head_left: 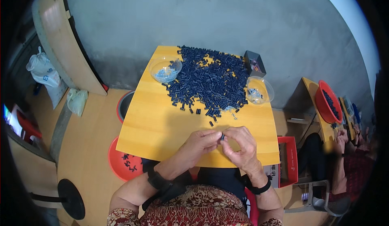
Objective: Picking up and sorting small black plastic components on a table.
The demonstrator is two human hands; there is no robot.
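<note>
Grey concrete backs a yellow table (162, 124) heaped at twelve o'clock with small dark blue pieces (208, 82). At six o'clock the left hand (198, 143) and right hand (239, 145) pinch one dark piece (222, 137) together between their fingertips. It could easily slip and drop off the near edge, being so tiny.

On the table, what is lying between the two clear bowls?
In the head view, the heap of small dark blue parts fills the stretch between the left clear bowl and the right clear bowl on the wooden table.
</note>
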